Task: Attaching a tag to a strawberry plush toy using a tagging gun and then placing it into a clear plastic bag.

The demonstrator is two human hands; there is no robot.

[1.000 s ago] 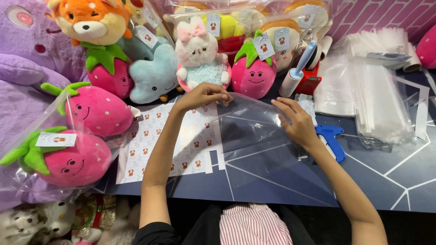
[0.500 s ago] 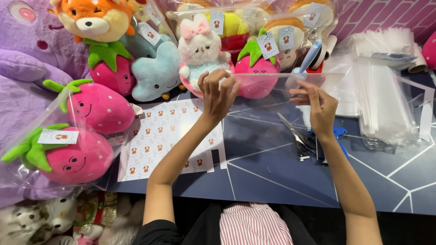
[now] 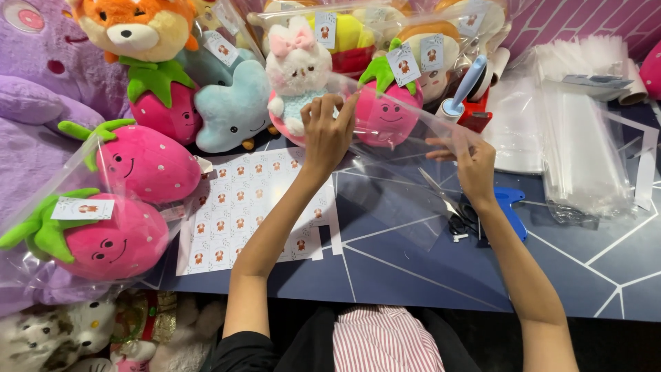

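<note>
i've got the clear plastic bag (image 3: 406, 172) lifted off the table (image 3: 413, 275), stretched between both hands. my left hand (image 3: 329, 131) is pinched shut on the bag's upper left edge, fingers curled, right in front of the white bunny plush (image 3: 296, 69). my right hand (image 3: 468, 162) is closed on the bag's right edge, thumb and fingers nipping the film, just above the blue-handled scissors (image 3: 482, 210) lying on the table.

the bag hangs at a slant, its lower part trailing down toward the table, and through it i can see a pink strawberry plush (image 3: 385, 114). whether the mouth is open yet i cannot tell; the film is too clear.

to do this well, i judge i should keep each grip near the very rim, one layer per hand if i can separate them, and pull apart evenly so the mouth opens without creasing. i'd keep the bag away from the scissor blades and clear of the sticker sheet (image 3: 255, 207) at my left so nothing catches. light tension only; thin film like this likely stretches or tears if yanked.
</note>
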